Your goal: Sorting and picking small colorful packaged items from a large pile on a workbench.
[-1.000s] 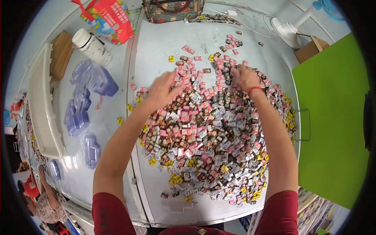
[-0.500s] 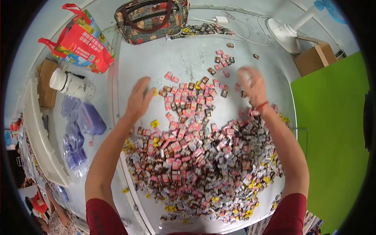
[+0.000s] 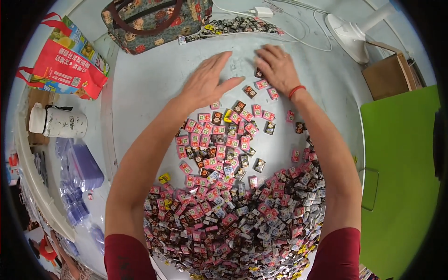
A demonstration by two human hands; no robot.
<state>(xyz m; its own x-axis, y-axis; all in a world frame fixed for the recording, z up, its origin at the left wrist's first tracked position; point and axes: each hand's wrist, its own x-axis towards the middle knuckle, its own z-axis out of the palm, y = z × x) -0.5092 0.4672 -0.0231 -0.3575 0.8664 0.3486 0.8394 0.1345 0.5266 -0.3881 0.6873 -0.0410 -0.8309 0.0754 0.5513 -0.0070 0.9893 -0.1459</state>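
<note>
A large heap of tiny pink, black, white and yellow packets (image 3: pixel 242 228) covers the near part of the table, with a looser cluster of mostly pink packets (image 3: pixel 214 144) beyond it. My left hand (image 3: pixel 210 81) hovers at the far left of that cluster, palm down, its fingers long and the thumb spread away, holding nothing visible. Across from it, my right hand (image 3: pixel 278 71) has bent, slightly parted fingers low over the table. A dark packet (image 3: pixel 259 73) lies against its fingers, and pink packets (image 3: pixel 262 84) lie below the palm. A red cord circles my right wrist.
A flowered bag (image 3: pixel 154 25) stands at the back beside a strip of dark packets (image 3: pixel 242 25) and a white cable with a charger (image 3: pixel 262 11). At left are a white bottle (image 3: pixel 65 123), purple plastic trays (image 3: pixel 86 165) and a red shopping bag (image 3: pixel 70 65). A green board (image 3: pixel 401 186) lies right.
Both hands have moved farther up the table and closer together. My view has shifted, so the heap and bags sit differently. A few loose packets now lie nearer my right hand.
</note>
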